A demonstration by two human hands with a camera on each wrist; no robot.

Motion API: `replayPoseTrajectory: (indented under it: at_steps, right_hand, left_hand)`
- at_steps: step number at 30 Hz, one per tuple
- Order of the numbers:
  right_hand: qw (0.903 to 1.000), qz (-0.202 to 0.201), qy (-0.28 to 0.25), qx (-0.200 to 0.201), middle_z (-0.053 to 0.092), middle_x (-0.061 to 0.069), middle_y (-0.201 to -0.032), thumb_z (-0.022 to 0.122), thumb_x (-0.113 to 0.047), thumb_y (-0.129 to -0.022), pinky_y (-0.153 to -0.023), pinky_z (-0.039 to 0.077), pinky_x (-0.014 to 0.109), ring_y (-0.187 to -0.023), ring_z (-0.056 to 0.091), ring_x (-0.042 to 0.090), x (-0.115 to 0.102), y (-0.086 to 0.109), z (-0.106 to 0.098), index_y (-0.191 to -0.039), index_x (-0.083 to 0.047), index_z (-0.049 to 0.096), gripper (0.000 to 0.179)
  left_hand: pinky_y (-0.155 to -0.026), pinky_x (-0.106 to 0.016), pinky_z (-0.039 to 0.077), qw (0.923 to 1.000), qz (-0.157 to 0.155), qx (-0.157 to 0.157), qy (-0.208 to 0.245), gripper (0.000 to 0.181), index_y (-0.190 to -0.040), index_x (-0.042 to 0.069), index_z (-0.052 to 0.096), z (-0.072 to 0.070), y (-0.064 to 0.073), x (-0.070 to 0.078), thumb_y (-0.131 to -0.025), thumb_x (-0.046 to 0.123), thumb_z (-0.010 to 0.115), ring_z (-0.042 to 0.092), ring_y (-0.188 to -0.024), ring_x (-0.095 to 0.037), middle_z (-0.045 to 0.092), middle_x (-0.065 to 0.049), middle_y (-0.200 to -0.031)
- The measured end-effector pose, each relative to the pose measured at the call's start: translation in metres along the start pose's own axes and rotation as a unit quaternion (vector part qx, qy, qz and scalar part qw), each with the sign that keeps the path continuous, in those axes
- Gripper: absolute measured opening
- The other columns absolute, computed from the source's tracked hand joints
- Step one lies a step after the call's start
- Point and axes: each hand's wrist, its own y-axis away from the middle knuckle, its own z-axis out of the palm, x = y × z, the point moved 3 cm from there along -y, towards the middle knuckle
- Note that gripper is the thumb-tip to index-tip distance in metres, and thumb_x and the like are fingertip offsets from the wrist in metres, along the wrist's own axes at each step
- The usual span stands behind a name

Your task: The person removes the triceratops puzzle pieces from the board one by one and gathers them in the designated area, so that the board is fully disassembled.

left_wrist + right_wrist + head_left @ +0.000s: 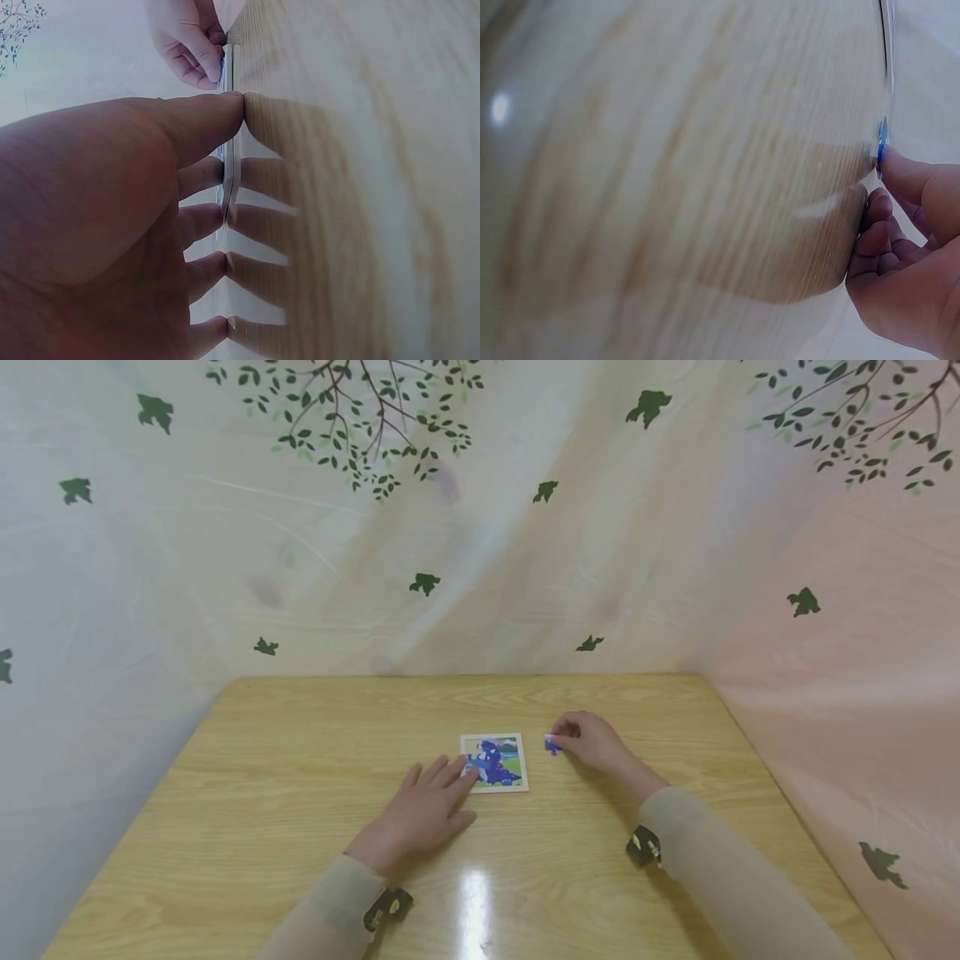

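A small square picture puzzle (501, 764) in a pale frame lies on the table, showing a blue dinosaur on a green and sky background. My left hand (427, 806) is spread flat, its fingertips resting on the puzzle's left part and on the table beside it. To the right of the frame, my right hand (592, 743) pinches a blue puzzle piece (552, 744) between thumb and fingers, close to the tabletop. In the right wrist view the piece (883, 142) appears edge-on at the thumb tip. The left wrist view shows the puzzle's thin edge (230, 135) behind the left thumb.
The wooden table (300, 727) extends around both hands, with a bright light reflection near its front. A pale curtain (480, 543) printed with leaves and branches stands behind and at the sides. Each sleeve carries a dark wrist device (643, 846).
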Motion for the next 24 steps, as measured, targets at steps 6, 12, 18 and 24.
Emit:
replayPoseTrajectory:
  at_steps: [6,12,18,24]
  right_hand:
    - [1.0,0.004,0.003,0.004,0.068,0.004,-0.094,0.078,-0.016,-0.106,-0.082,0.05,0.037,-0.09,0.059,0.022,0.0002,0.0001,0.0009,-0.105,-0.009,0.078,0.008]
    - [1.0,0.0,0.006,0.002,0.067,0.004,-0.094,0.077,-0.014,-0.106,-0.08,0.049,0.037,-0.089,0.058,0.022,0.0,-0.001,0.0011,-0.106,-0.009,0.077,0.006]
    - [1.0,0.002,0.006,-0.007,0.066,0.004,-0.096,0.076,-0.015,-0.107,-0.08,0.049,0.037,-0.091,0.058,0.022,0.0008,-0.0021,0.001,-0.109,-0.009,0.077,0.007]
    - [0.9996,0.014,-0.007,-0.023,0.066,0.005,-0.1,0.074,-0.017,-0.108,-0.083,0.05,0.038,-0.095,0.058,0.023,0.0034,-0.0029,0.0007,-0.113,-0.009,0.076,0.009]
  left_hand:
    - [-0.133,-0.069,0.009,1.0,-0.004,0.0,-0.005,0.066,-0.174,0.018,0.038,0.0015,-0.0016,-0.0003,-0.116,0.047,0.053,0.019,-0.167,-0.041,0.024,-0.01,-0.182]
    - [-0.133,-0.069,0.009,1.0,-0.004,-0.003,-0.007,0.066,-0.174,0.018,0.038,0.0001,-0.0014,0.0007,-0.116,0.047,0.052,0.019,-0.167,-0.041,0.024,-0.01,-0.182]
    - [-0.133,-0.07,0.01,1.0,-0.001,-0.003,-0.009,0.067,-0.174,0.017,0.038,-0.0022,-0.0014,0.0019,-0.116,0.047,0.052,0.02,-0.167,-0.042,0.024,-0.011,-0.182]
    - [-0.133,-0.07,0.01,0.9999,-0.001,-0.004,-0.01,0.067,-0.174,0.017,0.038,-0.0012,-0.0021,0.001,-0.116,0.048,0.052,0.02,-0.167,-0.041,0.024,-0.011,-0.182]
